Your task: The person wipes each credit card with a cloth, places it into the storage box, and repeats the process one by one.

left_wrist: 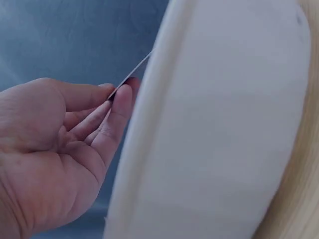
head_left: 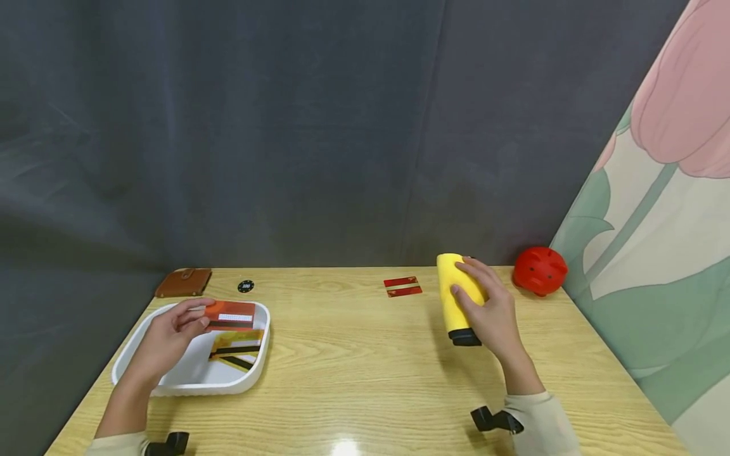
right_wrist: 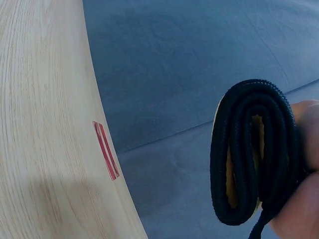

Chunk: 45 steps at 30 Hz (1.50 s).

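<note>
My left hand (head_left: 165, 339) pinches a red-orange card (head_left: 230, 315) by its left end, above the white plastic tray (head_left: 258, 373). Edge-on, the same card (left_wrist: 130, 73) shows as a thin line between thumb and fingers in the left wrist view. Yellow cards (head_left: 236, 348) with black stripes lie inside the tray. On the right, my right hand (head_left: 492, 310) grips a rolled yellow cloth (head_left: 453, 291) with black edging, held upright over the table. Its black-bound end (right_wrist: 239, 149) shows several folded layers in the right wrist view.
A red card (head_left: 402, 287) with a gold stripe lies near the table's back edge. A red piggy bank (head_left: 540, 271) stands at the back right. At the back left are a brown leather wallet (head_left: 184, 283) and a black poker chip (head_left: 246, 286). A dark curtain (head_left: 319, 139) hangs behind.
</note>
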Motion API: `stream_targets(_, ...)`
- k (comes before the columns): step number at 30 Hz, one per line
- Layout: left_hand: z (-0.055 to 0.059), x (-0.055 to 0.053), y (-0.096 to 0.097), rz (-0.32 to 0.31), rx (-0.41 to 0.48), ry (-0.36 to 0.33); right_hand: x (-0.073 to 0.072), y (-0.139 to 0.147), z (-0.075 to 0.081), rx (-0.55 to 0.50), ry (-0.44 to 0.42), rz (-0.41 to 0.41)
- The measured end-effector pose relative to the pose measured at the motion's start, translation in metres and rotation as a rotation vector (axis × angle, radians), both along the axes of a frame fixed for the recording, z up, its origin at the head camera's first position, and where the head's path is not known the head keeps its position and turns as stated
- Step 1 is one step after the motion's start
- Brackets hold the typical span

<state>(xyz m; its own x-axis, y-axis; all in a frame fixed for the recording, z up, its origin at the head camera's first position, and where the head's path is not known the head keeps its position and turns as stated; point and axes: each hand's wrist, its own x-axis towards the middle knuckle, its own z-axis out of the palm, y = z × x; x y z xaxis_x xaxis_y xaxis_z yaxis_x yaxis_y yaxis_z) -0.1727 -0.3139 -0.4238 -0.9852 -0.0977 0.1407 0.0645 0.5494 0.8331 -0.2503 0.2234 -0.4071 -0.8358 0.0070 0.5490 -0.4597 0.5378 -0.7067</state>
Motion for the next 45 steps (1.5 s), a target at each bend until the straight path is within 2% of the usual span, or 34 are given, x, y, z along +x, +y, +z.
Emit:
stream_targets(4, -0.007, -0.002, -0.005, -0.043, 0.003, -0.023, 0.0, 0.0, 0.0, 0.0, -0.007, 0.006)
stream_targets(9, -0.016, -0.007, -0.005, -0.127, 0.044, -0.09, 0.001, 0.0, 0.0, 0.01, -0.012, 0.009)
stream_targets(12, -0.019, -0.009, -0.003, -0.149, 0.036, -0.125, 0.001, -0.001, -0.001, 0.015, -0.017, 0.014)
stream_targets(20, -0.031, -0.014, 0.002, -0.188, 0.068, -0.112, 0.001, -0.002, -0.002, 0.023, -0.031, 0.017)
stream_targets(28, -0.032, -0.016, 0.005, -0.135, 0.009, -0.092, 0.001, -0.002, -0.002, 0.028, -0.047, 0.016)
stream_targets(35, -0.029, -0.016, 0.004, -0.028, -0.094, -0.092, 0.002, -0.002, -0.001, 0.026, -0.047, 0.016)
stream_targets(38, -0.028, -0.016, 0.003, -0.001, -0.139, -0.092, 0.002, -0.002, 0.0, 0.023, -0.042, 0.017)
stream_targets(45, -0.026, -0.014, 0.003, 0.045, -0.145, -0.072, 0.002, -0.001, -0.001, 0.025, -0.041, 0.013)
